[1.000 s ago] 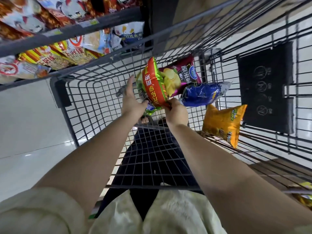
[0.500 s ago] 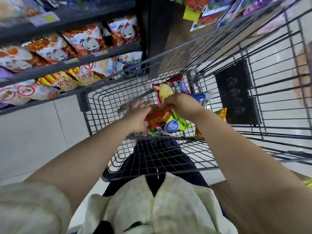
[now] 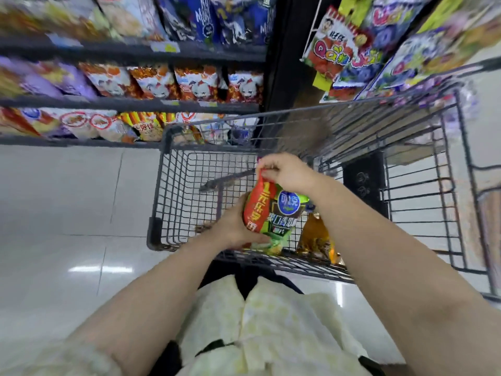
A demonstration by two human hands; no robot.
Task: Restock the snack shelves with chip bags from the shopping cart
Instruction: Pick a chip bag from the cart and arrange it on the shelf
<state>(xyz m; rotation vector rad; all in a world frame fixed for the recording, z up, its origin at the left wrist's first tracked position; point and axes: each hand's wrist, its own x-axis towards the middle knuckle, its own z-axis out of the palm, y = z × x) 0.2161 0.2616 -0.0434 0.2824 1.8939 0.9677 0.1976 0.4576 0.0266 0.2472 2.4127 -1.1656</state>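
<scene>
Both hands' grips pinch the green chip bag [image 3: 273, 213] above the cart [image 3: 173, 185], an orange bag [image 3: 311, 237] beside it.

Pale yellow-white short-sleeved shirt [image 3: 271, 329], bare forearms, dark trousers [image 3: 244, 283]

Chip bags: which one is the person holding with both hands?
The red-and-green chip bag, held upright between left hand and right hand. The orange bag lies in the cart, untouched.

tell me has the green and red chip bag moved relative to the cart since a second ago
Yes. The green and red chip bag moved from the cart's far end toward its near rim.
</scene>
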